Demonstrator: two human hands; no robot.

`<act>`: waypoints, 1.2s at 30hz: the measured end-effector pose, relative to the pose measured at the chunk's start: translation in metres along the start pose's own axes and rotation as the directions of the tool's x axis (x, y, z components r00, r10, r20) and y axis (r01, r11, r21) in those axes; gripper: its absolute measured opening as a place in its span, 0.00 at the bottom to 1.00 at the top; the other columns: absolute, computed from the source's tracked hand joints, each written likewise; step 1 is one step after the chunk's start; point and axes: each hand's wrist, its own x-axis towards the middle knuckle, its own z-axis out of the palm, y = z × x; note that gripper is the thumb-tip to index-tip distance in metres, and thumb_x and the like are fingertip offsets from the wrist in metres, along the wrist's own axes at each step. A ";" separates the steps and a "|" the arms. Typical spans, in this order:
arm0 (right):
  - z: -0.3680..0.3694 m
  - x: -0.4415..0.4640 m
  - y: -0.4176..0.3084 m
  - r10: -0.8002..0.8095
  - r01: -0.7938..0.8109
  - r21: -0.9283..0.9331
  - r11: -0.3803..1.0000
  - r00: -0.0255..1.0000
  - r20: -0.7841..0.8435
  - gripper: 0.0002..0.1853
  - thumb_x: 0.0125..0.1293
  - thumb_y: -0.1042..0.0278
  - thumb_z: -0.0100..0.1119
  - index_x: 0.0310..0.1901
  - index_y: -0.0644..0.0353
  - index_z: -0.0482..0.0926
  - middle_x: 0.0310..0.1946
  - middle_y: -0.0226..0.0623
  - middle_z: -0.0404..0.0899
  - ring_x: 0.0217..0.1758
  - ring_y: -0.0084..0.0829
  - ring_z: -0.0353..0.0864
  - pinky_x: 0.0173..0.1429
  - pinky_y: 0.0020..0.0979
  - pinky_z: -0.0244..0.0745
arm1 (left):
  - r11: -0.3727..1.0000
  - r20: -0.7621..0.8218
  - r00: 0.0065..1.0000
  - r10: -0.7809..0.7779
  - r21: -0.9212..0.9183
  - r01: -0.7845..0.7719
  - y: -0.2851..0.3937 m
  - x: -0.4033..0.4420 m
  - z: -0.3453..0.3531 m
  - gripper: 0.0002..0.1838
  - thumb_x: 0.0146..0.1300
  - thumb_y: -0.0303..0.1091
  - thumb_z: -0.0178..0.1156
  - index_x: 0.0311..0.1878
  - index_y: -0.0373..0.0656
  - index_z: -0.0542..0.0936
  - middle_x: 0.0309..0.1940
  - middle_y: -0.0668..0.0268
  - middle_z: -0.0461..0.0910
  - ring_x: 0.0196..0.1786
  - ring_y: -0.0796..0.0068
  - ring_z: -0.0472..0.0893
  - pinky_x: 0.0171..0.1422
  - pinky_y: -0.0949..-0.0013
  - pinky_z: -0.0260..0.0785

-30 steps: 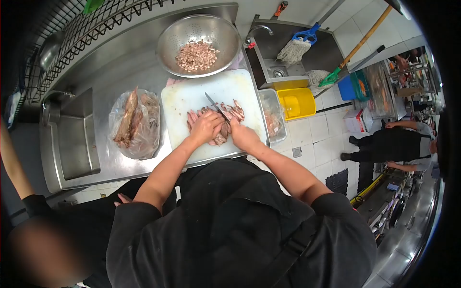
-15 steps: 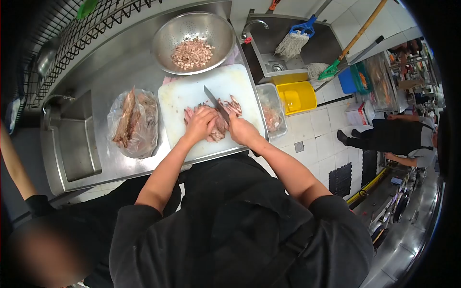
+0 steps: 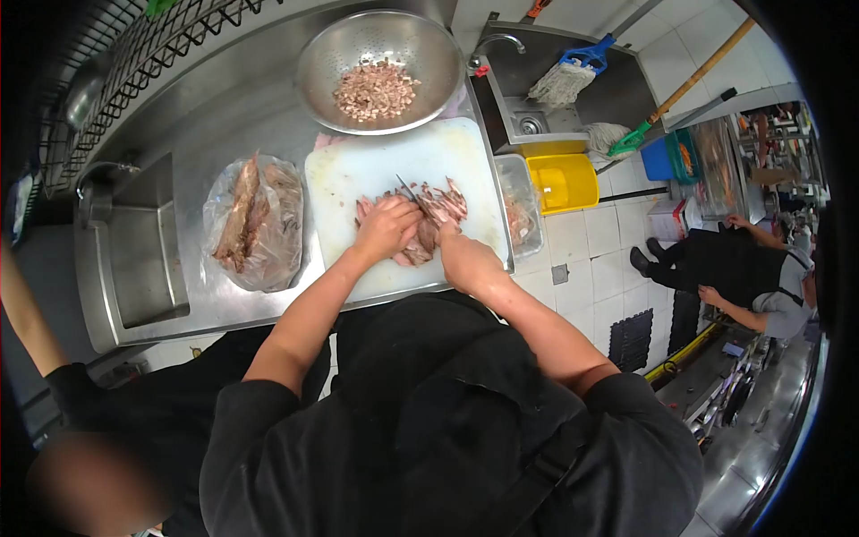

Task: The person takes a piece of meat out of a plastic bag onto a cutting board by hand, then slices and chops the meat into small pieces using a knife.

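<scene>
On the white cutting board (image 3: 344,188) lies a pile of sliced reddish meat (image 3: 445,202). My left hand (image 3: 388,225) rests on the pile, its fingers bent together over the pieces. My right hand (image 3: 470,261) is closed round the handle of a knife (image 3: 408,190), whose blade points up and to the left across the meat. The handle is mostly hidden by the hand. Behind the board stands a steel colander (image 3: 438,80) holding small diced pieces (image 3: 376,90). Left of the board, a clear plastic bag (image 3: 281,259) bears larger chunks of meat (image 3: 240,215).
A clear tub (image 3: 528,234) sits against the board's right side, with a yellow bucket (image 3: 573,183) beyond it. Sinks are at the far left (image 3: 148,259) and upper right (image 3: 541,125). One co-worker is at lower left, another at the right.
The knife and my right hand have shifted slightly on the meat, and the blade shows narrower than half a second ago. My left hand stays on the pile. The whole view has shifted a little.
</scene>
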 end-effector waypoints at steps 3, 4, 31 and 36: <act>0.037 0.022 0.014 -0.024 0.024 -0.004 1.000 0.998 -0.066 0.11 0.72 0.72 0.43 0.51 0.67 0.67 0.41 0.65 0.85 0.48 0.61 0.87 0.53 0.57 0.79 | 1.000 -0.015 1.000 -0.011 -0.014 0.010 0.000 -0.002 -0.001 0.12 0.56 0.29 0.68 0.45 0.42 0.87 0.47 0.65 0.85 0.55 0.62 0.80 0.61 0.59 0.73; 0.048 0.028 0.020 -0.014 0.014 -0.013 1.000 0.998 -0.061 0.11 0.72 0.72 0.43 0.51 0.67 0.67 0.41 0.65 0.85 0.48 0.61 0.87 0.53 0.57 0.79 | 1.000 -0.021 1.000 -0.013 -0.027 0.012 0.000 -0.004 0.000 0.12 0.56 0.29 0.68 0.45 0.42 0.87 0.47 0.65 0.85 0.55 0.62 0.80 0.61 0.59 0.73; 0.013 0.029 0.012 -0.069 0.076 0.059 0.995 0.991 -0.116 0.13 0.71 0.71 0.46 0.53 0.70 0.66 0.42 0.70 0.82 0.47 0.68 0.83 0.54 0.61 0.75 | 0.988 -0.076 0.991 -0.106 -0.116 0.097 -0.001 0.004 -0.021 0.09 0.58 0.24 0.67 0.42 0.36 0.86 0.46 0.59 0.85 0.54 0.56 0.82 0.59 0.57 0.76; 0.035 0.018 0.000 -0.018 0.033 0.103 0.994 0.990 -0.140 0.15 0.69 0.74 0.46 0.54 0.71 0.66 0.43 0.70 0.82 0.48 0.67 0.83 0.55 0.60 0.76 | 0.993 -0.062 0.998 -0.032 -0.114 0.025 -0.008 0.001 -0.010 0.10 0.56 0.23 0.66 0.42 0.36 0.86 0.46 0.59 0.85 0.53 0.57 0.82 0.58 0.58 0.76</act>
